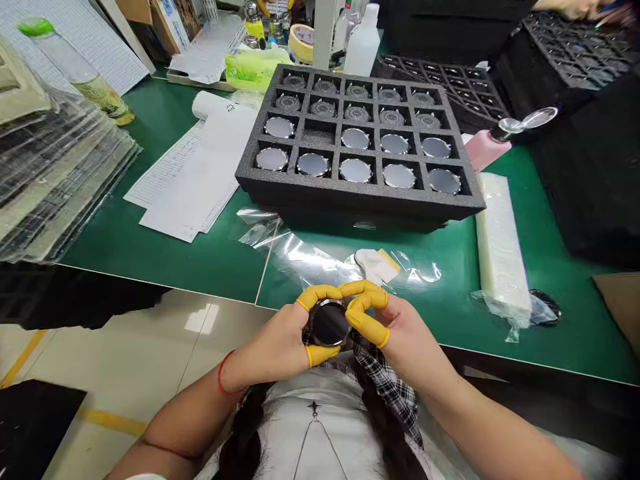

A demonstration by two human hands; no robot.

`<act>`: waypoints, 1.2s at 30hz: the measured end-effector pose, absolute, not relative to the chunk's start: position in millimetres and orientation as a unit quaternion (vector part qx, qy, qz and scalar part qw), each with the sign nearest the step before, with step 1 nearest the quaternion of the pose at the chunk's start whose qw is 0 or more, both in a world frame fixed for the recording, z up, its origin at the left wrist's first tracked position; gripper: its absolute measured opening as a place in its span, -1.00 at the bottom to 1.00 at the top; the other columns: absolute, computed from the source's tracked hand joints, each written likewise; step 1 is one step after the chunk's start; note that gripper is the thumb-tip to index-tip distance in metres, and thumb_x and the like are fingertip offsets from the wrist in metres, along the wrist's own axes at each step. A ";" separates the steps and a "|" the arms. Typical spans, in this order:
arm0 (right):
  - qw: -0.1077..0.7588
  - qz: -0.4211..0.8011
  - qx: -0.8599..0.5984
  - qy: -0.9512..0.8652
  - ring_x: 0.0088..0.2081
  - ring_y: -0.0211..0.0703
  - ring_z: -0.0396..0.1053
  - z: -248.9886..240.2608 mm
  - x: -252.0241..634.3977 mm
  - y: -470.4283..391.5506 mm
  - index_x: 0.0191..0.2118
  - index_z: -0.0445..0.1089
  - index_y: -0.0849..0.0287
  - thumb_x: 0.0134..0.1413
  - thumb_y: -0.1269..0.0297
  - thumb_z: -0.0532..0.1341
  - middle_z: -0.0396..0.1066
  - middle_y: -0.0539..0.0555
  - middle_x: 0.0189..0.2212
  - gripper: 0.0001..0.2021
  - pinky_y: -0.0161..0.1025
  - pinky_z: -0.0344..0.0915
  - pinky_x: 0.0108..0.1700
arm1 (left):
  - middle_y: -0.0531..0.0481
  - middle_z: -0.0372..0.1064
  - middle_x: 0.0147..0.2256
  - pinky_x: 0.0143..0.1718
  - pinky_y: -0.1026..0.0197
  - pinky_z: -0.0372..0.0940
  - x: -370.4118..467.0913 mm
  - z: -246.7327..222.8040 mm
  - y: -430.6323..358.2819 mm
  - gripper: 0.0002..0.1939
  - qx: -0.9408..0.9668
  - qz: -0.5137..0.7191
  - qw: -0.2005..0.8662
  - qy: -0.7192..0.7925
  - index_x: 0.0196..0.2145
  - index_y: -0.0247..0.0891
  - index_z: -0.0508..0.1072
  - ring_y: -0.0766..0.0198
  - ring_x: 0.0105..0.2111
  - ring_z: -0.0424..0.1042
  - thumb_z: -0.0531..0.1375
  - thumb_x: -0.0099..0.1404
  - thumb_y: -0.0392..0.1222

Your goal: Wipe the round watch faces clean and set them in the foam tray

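A person sits at a green table (150,253), both bare hands raised near its edge, with yellow covers on several fingertips. The landmark is a black foam tray (300,183) of round watch bodies (355,171) in square compartments. In front of the tray, on the person's side, the left hand (275,341) grips a dark-faced watch (330,323) by its rim, thumb below and a finger above. The right hand (413,330) has its fingers bent, the tips at the watch's right edge; they seem to pinch or steady it, though the contact is partly hidden.

The step in hand appears to be close handling at the rim, with the face turned up. Any turn or shift of the watch calls for a firm left grip and a light right touch, off the glass.

Between tray and hands lie clear plastic film (315,257) and a small white piece (375,267) with a yellow tab. Left of the tray are printed papers (200,173); to its right stand a pink bottle (483,150) and, nearer the person, a long white wrapped block (503,247). Behind it is a white bottle (363,47).
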State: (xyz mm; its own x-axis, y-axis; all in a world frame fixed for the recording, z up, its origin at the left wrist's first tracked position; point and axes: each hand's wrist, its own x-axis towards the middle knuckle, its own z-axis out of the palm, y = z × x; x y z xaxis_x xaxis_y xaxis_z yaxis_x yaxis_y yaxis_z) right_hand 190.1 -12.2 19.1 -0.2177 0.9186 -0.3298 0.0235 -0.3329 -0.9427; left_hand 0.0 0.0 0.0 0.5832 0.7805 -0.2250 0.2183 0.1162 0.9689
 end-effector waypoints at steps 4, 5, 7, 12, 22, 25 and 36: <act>0.350 0.624 -0.522 -0.464 0.01 -0.01 0.34 17.6 189.6 -13.1 -0.49 0.37 0.14 0.07 0.28 0.28 0.39 0.07 -0.06 -0.84 -0.01 0.19 0.11 | 0.10 0.41 -0.15 -0.26 0.28 0.31 -2.3 1.3 -0.7 -0.44 0.624 0.222 0.631 0.404 0.10 0.05 0.23 0.30 -0.26 0.42 0.32 0.19 -0.20; 0.350 0.623 -0.522 -0.466 0.01 -0.01 0.34 17.3 189.6 -13.0 -0.49 0.37 0.14 0.07 0.28 0.28 0.39 0.07 -0.06 -0.84 -0.01 0.18 0.11 | 0.10 0.42 -0.15 -0.27 0.28 0.31 -2.5 1.5 -0.8 -0.44 0.624 0.220 0.631 0.405 0.10 0.04 0.23 0.30 -0.27 0.42 0.32 0.19 -0.19; 0.350 0.620 -0.522 -0.470 0.02 0.00 0.34 16.9 189.6 -12.7 -0.49 0.37 0.14 0.07 0.27 0.28 0.39 0.07 -0.05 -0.84 0.00 0.18 0.12 | 0.09 0.42 -0.15 -0.28 0.28 0.32 -2.6 1.9 -0.9 -0.44 0.624 0.217 0.631 0.406 0.10 0.04 0.24 0.31 -0.28 0.42 0.32 0.19 -0.18; 0.356 0.621 -0.516 -0.470 0.02 -0.01 0.34 15.9 190.1 -13.1 -0.46 0.38 0.13 0.07 0.27 0.28 0.39 0.06 -0.05 -0.86 -0.02 0.19 0.10 | 0.07 0.42 -0.15 -0.29 0.29 0.32 -3.4 0.8 -1.0 -0.45 0.622 0.216 0.636 0.403 0.10 0.00 0.24 0.31 -0.30 0.43 0.32 0.20 -0.20; 0.358 0.674 -0.491 -0.419 -0.01 -0.04 0.34 12.4 191.1 -13.1 -0.45 0.39 0.13 0.07 0.19 0.31 0.37 0.06 -0.01 -0.82 -0.11 0.27 -0.03 | 0.03 0.41 -0.08 -0.17 0.22 0.34 -4.2 -2.7 -2.9 -0.46 0.639 0.229 0.619 0.394 0.10 0.00 0.24 0.26 -0.22 0.45 0.31 0.21 -0.17; 0.358 0.678 -0.489 -0.416 -0.03 -0.05 0.35 11.8 190.2 -12.3 -0.45 0.40 0.13 0.07 0.18 0.31 0.38 0.06 -0.03 -0.82 -0.12 0.27 -0.03 | 0.04 0.41 -0.11 -0.18 0.22 0.35 -4.1 -2.2 -3.1 -0.47 0.644 0.223 0.616 0.396 0.10 0.01 0.24 0.26 -0.23 0.45 0.31 0.21 -0.16; 0.349 0.651 -0.505 -0.446 -0.02 -0.03 0.34 16.2 188.6 -11.2 -0.47 0.36 0.14 0.06 0.20 0.30 0.39 0.08 -0.07 -0.81 -0.06 0.25 0.01 | 0.10 0.43 -0.11 -0.19 0.25 0.35 -5.6 -1.5 -3.0 -0.47 0.631 0.226 0.631 0.390 0.08 0.04 0.22 0.28 -0.22 0.46 0.31 0.21 -0.21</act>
